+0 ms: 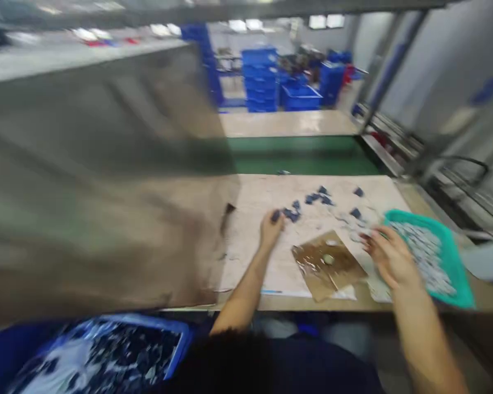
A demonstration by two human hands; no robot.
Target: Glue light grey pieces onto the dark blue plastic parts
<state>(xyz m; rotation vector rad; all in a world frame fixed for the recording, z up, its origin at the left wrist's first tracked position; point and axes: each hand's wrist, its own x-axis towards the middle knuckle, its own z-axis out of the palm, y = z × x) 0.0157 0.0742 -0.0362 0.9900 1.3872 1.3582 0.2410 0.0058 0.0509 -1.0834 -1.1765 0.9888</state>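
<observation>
My left hand (270, 230) is closed on a small dark blue piece (275, 215) above the pale work sheet. Just beyond its fingertips lie more dark blue pieces (291, 214). To the right, my right hand (388, 254) hovers between a brown square sheet (318, 276) and a teal basket (456, 260). Its thumb and fingers are drawn together; blur hides what, if anything, they hold. On the brown sheet sits a small round pale thing (328, 259). Many small white pieces (425, 249) fill the basket.
A large brown panel (107, 180) stands at the left. Below it is a blue bin (176, 328) of dark scraps. Behind the work sheet (254, 262) runs a green strip (304, 156), possibly a conveyor. Stacked blue crates (259, 79) stand farther back.
</observation>
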